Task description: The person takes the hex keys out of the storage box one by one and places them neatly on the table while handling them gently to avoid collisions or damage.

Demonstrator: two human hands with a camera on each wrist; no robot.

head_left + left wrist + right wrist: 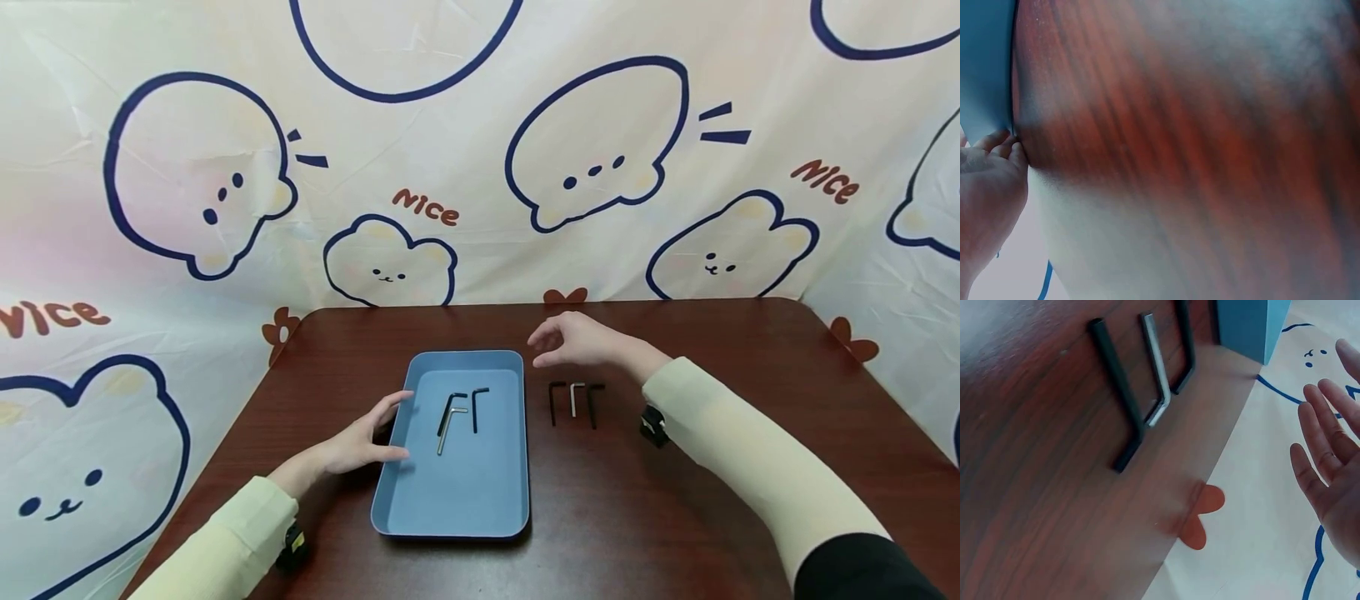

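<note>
A light-blue tray [465, 508] lies on the table, with two black hex keys [475, 411] and a silver hex key [444, 433] inside it. My left hand [356, 437] rests against the tray's left rim, thumb and forefinger spread apart along it. Above the table, to the right of the tray's far corner, hovers my right hand [577, 340], fingers loosely bent and holding nothing. Nearer to me than that hand, right of the tray, a silver hex key [1157, 369] lies between two black hex keys [1119, 387], side by side.
The dark brown wooden table [637, 517] reaches back to a cartoon-printed cloth [480, 167] that hangs behind it and at both sides. Each wrist carries a small black device [654, 423] near the cuff.
</note>
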